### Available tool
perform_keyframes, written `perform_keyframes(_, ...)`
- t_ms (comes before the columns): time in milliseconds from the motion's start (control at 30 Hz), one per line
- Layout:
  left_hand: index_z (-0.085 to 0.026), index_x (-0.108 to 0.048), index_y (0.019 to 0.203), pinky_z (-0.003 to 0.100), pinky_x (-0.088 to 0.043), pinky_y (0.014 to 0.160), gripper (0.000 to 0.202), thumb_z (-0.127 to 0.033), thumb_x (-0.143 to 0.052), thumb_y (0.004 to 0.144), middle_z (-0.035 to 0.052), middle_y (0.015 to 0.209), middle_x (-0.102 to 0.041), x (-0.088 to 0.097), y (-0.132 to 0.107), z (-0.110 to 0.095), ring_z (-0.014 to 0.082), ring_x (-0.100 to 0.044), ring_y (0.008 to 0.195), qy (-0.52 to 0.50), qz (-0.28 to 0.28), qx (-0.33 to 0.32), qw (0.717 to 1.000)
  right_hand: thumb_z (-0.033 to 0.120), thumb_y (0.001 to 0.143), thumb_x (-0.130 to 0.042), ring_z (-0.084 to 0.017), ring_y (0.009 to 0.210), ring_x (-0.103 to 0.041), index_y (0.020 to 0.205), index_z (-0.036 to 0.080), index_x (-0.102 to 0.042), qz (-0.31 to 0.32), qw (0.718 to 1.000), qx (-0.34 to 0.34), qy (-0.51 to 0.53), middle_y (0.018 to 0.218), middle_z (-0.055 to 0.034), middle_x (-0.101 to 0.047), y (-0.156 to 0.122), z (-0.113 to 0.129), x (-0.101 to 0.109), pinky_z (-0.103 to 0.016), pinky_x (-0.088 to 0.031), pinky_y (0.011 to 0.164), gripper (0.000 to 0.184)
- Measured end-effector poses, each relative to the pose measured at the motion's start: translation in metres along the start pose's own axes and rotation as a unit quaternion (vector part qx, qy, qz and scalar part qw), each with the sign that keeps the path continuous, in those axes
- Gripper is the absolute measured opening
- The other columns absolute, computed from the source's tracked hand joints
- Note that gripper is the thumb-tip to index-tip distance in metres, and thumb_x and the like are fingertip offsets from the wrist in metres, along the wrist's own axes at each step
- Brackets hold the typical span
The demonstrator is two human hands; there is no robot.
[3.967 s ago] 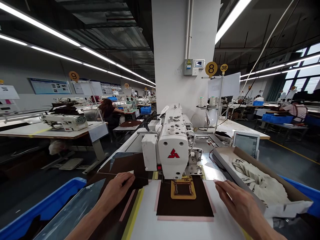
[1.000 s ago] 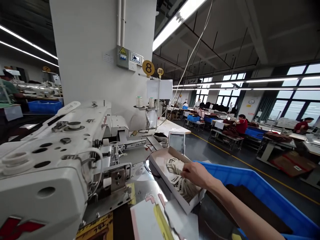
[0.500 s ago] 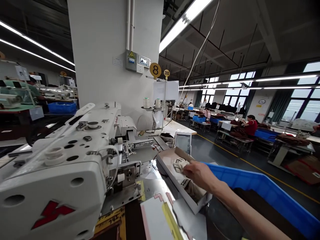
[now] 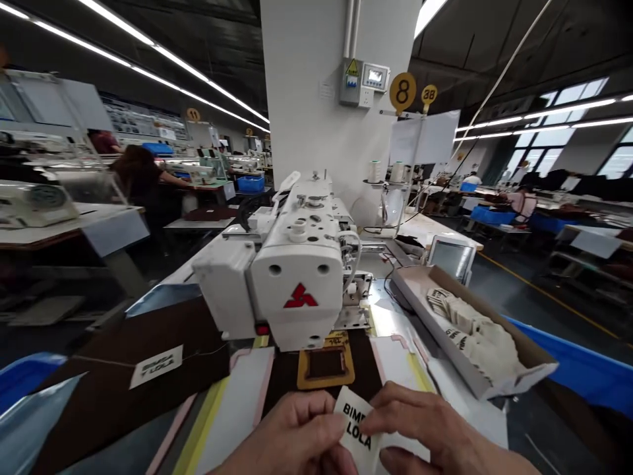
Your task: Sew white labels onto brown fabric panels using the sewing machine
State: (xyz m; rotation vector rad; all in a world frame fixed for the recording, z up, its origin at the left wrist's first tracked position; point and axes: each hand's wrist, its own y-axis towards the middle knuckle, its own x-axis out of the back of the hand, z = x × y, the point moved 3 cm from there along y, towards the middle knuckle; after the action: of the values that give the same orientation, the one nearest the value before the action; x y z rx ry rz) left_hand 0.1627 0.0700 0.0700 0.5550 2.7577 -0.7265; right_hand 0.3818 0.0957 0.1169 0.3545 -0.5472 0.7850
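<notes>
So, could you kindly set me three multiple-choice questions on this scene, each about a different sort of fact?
1. Where does the white printed label with a thread lie?
A) On a dark brown fabric panel
B) In a blue plastic crate
C) On a tablet screen

2. What colour is the logo on the white sewing machine head?
A) Green
B) Red
C) Blue

3. How is the white "LOLA" label held?
A) Between the left hand and right hand
B) By the right hand alone
C) It lies in a cardboard tray

Answers:
1. A, it lies flat left of the machine.
2. B, the red mark shows on the machine's front.
3. A, both hands grip its edges.
</notes>
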Motion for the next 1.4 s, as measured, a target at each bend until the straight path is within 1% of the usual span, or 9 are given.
perform_keyframes(100, -0.017, -0.06, 0.087, 0.027, -0.051, 0.064, 0.065, -0.074, -0.085, 0.07, 0.0103, 0.084, -0.078, 0.003, -0.002, -0.004, 0.0176, -0.071, 0.067, -0.005, -0.038, 0.001, 0.999, 0.033, 0.103, -0.059, -0.02, 0.096, -0.07, 0.145, 0.034, -0.059, -0.08, 0.986, -0.073, 0.126, 0.115, -0.0058, -0.071, 0.005, -0.023, -0.008, -0.027, -0.056, 0.071, 0.043)
perform_keyframes(167, -0.015, -0.063, 0.09, 0.027, -0.052, 0.063, 0.067, -0.075, -0.084, 0.07, 0.0116, 0.088, -0.078, 0.008, -0.002, -0.006, 0.0181, -0.072, 0.069, -0.002, -0.056, -0.006, 0.998, 0.047, 0.106, -0.055, -0.017, 0.083, -0.069, 0.136, 0.026, -0.065, -0.114, 0.962, -0.124, 0.217, 0.104, -0.006, -0.071, 0.012, -0.037, -0.012, -0.028, -0.055, 0.07, 0.038)
perform_keyframes(333, -0.014, -0.065, 0.09, 0.026, -0.054, 0.061, 0.067, -0.077, -0.082, 0.072, 0.0124, 0.088, -0.079, 0.018, 0.004, 0.0, 0.0189, -0.073, 0.069, 0.017, -0.055, -0.009, 0.998, 0.063, 0.099, -0.064, -0.016, 0.071, -0.065, 0.105, 0.015, -0.072, -0.061, 0.945, -0.177, 0.268, 0.084, -0.0062, -0.071, 0.034, -0.045, -0.024, -0.027, -0.049, 0.061, 0.049)
perform_keyframes(467, -0.014, -0.065, 0.091, 0.025, -0.052, 0.056, 0.07, -0.081, -0.077, 0.074, 0.0133, 0.088, -0.078, 0.024, 0.008, 0.005, 0.0199, -0.073, 0.067, 0.064, -0.048, -0.016, 0.997, 0.057, 0.096, -0.07, -0.013, 0.063, -0.061, 0.089, 0.016, -0.067, -0.035, 0.938, -0.195, 0.284, 0.07, -0.003, -0.07, 0.044, -0.041, -0.032, -0.025, -0.048, 0.061, 0.042)
perform_keyframes(700, -0.015, -0.064, 0.083, 0.022, -0.047, 0.054, 0.06, -0.074, -0.067, 0.084, 0.0002, 0.062, -0.06, 0.036, 0.002, -0.002, 0.0172, -0.068, 0.06, 0.185, -0.084, -0.055, 0.978, 0.038, 0.097, -0.066, -0.013, 0.064, -0.062, 0.087, 0.017, -0.067, 0.021, 0.942, -0.215, 0.256, 0.068, 0.0008, -0.065, 0.05, -0.048, -0.043, -0.025, -0.048, 0.061, 0.023)
perform_keyframes(1067, -0.015, -0.065, 0.084, 0.022, -0.049, 0.052, 0.061, -0.075, -0.061, 0.089, 0.0092, 0.069, -0.072, 0.037, 0.005, -0.009, 0.0193, -0.072, 0.059, 0.147, -0.072, -0.027, 0.986, 0.063, 0.093, -0.07, -0.011, 0.061, -0.058, 0.086, 0.019, -0.059, 0.01, 0.939, -0.172, 0.297, 0.073, 0.0028, -0.057, 0.068, -0.048, -0.052, -0.024, -0.047, 0.058, 0.046)
perform_keyframes(1167, -0.014, -0.066, 0.094, 0.021, -0.05, 0.054, 0.06, -0.071, -0.074, 0.079, 0.011, 0.078, -0.076, 0.039, 0.008, -0.007, 0.0203, -0.075, 0.066, 0.114, -0.054, 0.01, 0.992, 0.055, 0.093, -0.071, -0.01, 0.057, -0.055, 0.084, 0.019, -0.06, -0.007, 0.941, -0.184, 0.285, 0.069, 0.0038, -0.056, 0.072, -0.051, -0.05, -0.023, -0.045, 0.055, 0.039)
perform_keyframes(1267, -0.015, -0.062, 0.085, 0.02, -0.049, 0.053, 0.055, -0.065, -0.079, 0.071, 0.0146, 0.084, -0.078, 0.043, 0.012, -0.005, 0.0185, -0.073, 0.063, 0.098, -0.072, 0.042, 0.992, 0.049, 0.094, -0.069, -0.01, 0.054, -0.056, 0.086, 0.019, -0.06, -0.008, 0.942, -0.201, 0.269, 0.065, 0.0047, -0.058, 0.077, -0.056, -0.047, -0.022, -0.045, 0.053, 0.032)
perform_keyframes(1400, -0.016, -0.059, 0.084, 0.018, -0.041, 0.043, 0.052, -0.067, -0.072, 0.077, 0.0131, 0.08, -0.078, 0.047, 0.012, -0.006, 0.0123, -0.061, 0.046, 0.124, -0.097, 0.071, 0.985, 0.044, 0.096, -0.062, -0.011, 0.053, -0.059, 0.087, 0.02, -0.059, -0.011, 0.95, -0.22, 0.223, 0.06, 0.0065, -0.055, 0.092, -0.067, -0.042, -0.02, -0.044, 0.049, 0.025)
